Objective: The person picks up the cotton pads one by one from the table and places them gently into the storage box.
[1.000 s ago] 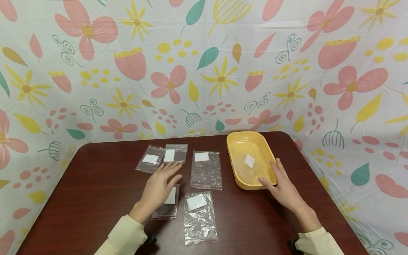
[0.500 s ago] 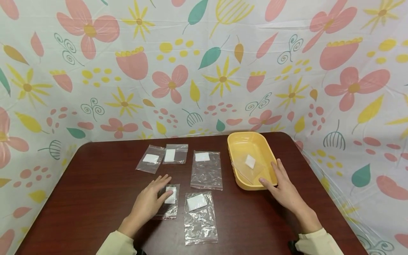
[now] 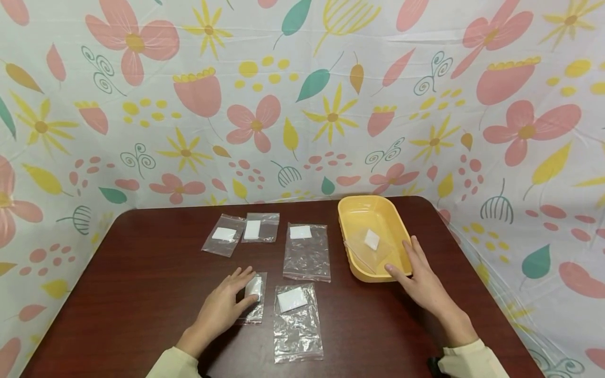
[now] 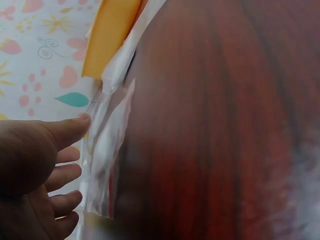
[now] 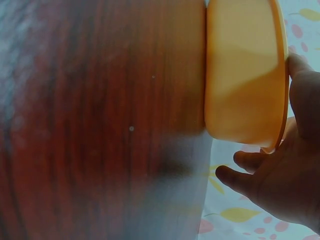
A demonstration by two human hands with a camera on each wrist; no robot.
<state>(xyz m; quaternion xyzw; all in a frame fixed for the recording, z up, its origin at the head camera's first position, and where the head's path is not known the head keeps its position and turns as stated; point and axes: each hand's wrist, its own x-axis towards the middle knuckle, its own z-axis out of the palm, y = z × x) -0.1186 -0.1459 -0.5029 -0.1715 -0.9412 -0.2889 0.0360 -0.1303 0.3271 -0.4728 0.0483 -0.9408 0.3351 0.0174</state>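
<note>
My left hand [image 3: 219, 304] lies low over a small clear zip bag [image 3: 257, 312] with a white rectangle [image 3: 254, 287], fingers loosely spread and the thumb at the rectangle's lower edge. The hand hides the bag's left part. In the left wrist view, the thumb and fingers [image 4: 67, 175] stand apart beside the thin bag edge [image 4: 107, 165]. My right hand [image 3: 427, 283] rests at the front right corner of a yellow tray [image 3: 347, 252], thumb over the rim and fingers along its right side. Inside the tray lies a translucent bag [image 3: 361, 252] with a white square.
Several clear bags with white rectangles lie on the dark red-brown table [image 3: 156, 273]: two small ones, a left bag [image 3: 219, 247] and a right bag [image 3: 269, 231], plus a larger bag [image 3: 307, 257] and a long front bag [image 3: 298, 338]. A flowered cloth [image 3: 302, 131] hangs behind.
My left hand has come back toward me from near the two small rear bags, down onto the small bag in front. The right hand and tray keep their place.
</note>
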